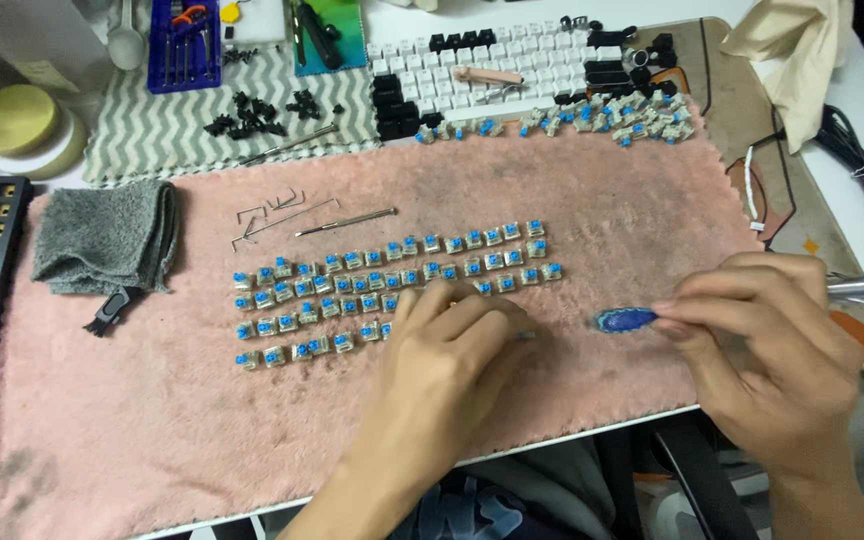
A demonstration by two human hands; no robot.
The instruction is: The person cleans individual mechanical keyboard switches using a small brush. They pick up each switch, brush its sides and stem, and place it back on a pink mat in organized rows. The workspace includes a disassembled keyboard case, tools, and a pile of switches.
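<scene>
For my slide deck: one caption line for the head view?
Left hand over rows of blue-stemmed key switches; right hand pinching a small blue lid.

Left hand (449,345) sits palm-down on the rows of blue-stemmed switches (392,285) on a pink mat (152,420), right hand (762,340) pinching a small blue cap (624,320) just beside them, loose switches (612,120) and keycaps (492,60) up top.

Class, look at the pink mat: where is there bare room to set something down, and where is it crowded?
Free: the mat's near-left corner, below the grey cloth and left of the left hand; also the strip between the switch rows and the loose switch pile. Crowded: the switch rows, the keycaps at the far edge, and around the right hand.
</scene>
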